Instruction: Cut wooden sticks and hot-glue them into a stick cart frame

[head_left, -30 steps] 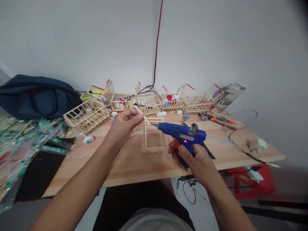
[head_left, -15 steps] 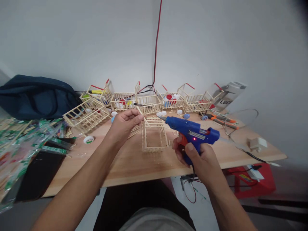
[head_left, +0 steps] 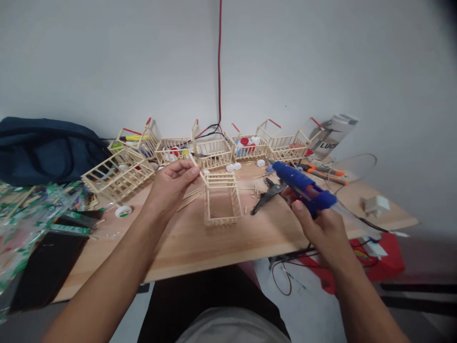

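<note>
A thin stick [head_left: 201,174] was pinched in the left hand [head_left: 170,185], just at ten o'clock of the open frame [head_left: 220,205]; the glue gun [head_left: 303,188], gripped by the right hand [head_left: 321,228], pointed toward ten o'clock, well apart at three o'clock on the counter [head_left: 214,243].

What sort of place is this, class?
Probably a home craft bench: a wooden table against a plain wall, stick baskets in a row, a glue gun in the right hand.

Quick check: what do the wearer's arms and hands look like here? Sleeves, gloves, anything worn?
Both forearms are bare right up to the bottom edge of the picture, with no sleeve in view. The left hand and right hand are ungloved. No watch, ring, strap or marking shows on either wrist. Nothing is wired to the arms.
</note>
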Motion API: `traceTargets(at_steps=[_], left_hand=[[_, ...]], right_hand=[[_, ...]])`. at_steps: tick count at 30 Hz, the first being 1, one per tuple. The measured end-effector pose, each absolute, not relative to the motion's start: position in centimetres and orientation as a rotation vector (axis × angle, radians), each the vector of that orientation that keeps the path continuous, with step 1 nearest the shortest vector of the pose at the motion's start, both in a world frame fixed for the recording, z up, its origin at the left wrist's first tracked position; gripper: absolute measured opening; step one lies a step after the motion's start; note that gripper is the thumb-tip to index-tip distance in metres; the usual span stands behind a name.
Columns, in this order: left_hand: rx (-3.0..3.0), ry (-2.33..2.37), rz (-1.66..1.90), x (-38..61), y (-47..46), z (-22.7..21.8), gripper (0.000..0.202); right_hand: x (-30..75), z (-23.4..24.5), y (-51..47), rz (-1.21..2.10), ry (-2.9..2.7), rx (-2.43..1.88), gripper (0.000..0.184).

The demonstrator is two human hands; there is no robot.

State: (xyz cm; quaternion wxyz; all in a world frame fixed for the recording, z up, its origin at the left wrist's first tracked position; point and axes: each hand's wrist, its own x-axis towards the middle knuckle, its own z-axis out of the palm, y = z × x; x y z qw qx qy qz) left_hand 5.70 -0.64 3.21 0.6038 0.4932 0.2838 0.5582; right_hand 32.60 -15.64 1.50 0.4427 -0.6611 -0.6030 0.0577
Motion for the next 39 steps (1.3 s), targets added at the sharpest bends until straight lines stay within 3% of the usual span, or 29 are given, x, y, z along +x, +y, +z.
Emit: traceTargets(at_steps=[5, 9, 14, 25, 39], left_hand=[[1.210, 0.688, 1.318, 5.4, -0.4, 3.1, 0.020], [1.298, 0.734, 1.299, 5.3, -0.4, 3.1, 0.017], [1.303, 0.792, 1.211, 5.6, -0.8, 3.4, 0.019], [1.355, 0.875, 1.018, 5.9, -1.2, 4.1, 0.027], [1.393, 0.865, 0.975, 5.9, -1.2, 4.8, 0.024]], right_hand=[[38.6, -0.3, -15.0, -0.296, -1.827, -1.800, 0.033], [43.1, -2.0, -15.1, -0.407, -1.792, -2.142, 0.037], [46.4, -3.2, -15.2, -0.324, -1.828, -2.357, 0.039], [50.4, -4.5, -14.2, -0.128, -1.894, -2.026, 0.035], [50.6, -3.1, -15.6, -0.272, -1.797, -2.035, 0.042]])
